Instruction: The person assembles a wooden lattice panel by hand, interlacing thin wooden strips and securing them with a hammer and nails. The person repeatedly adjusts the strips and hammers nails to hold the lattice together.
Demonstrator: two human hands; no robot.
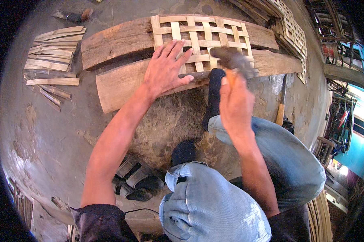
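A woven lattice of pale bamboo strips (194, 39) lies across two thick wooden planks: a far plank (119, 43) and a near plank (119, 88). My left hand (164, 69) is spread flat, its fingertips over the lattice's left part and its palm above the near plank. By its thumb a thin dark strip (198, 75) runs along the lattice's near edge. In my right hand (236, 103) is a hammer (230, 58), gripped by its orange handle. Its dark head is smeared by motion above the lattice's right part. My black-socked foot (215, 92) reaches the near plank beside the hammer.
Loose bamboo strips (55, 50) are spread on the concrete floor at left. A dark-handled blade (74, 16) lies at the far left, and a wooden-handled knife (280, 109) at right. Stacked woven panels (290, 34) stand at the far right. A dark sandal (137, 177) sits near my left forearm.
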